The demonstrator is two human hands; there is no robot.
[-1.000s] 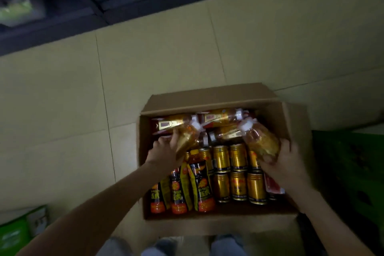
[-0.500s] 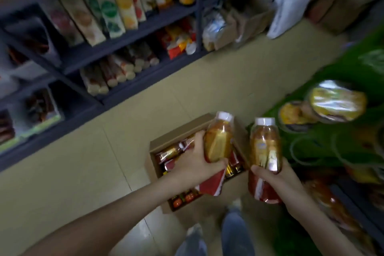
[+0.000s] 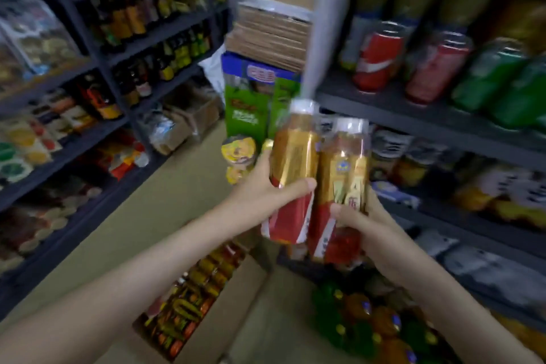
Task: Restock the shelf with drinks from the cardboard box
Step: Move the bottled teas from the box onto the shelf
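Drinks crowd the cardboard box on the floor below our arms: small bottles and gold cans in rows, too blurred to tell apart further. We hold two bottles upright, side by side and touching, just before the shelf on our right. Our left hand wraps the left bottle at its middle, thumb across the front; our right hand grips the right bottle lower down. Each bottle has a white cap, amber liquid and a gold label band over a red one. Red cans and green cans stand on the shelf above them.
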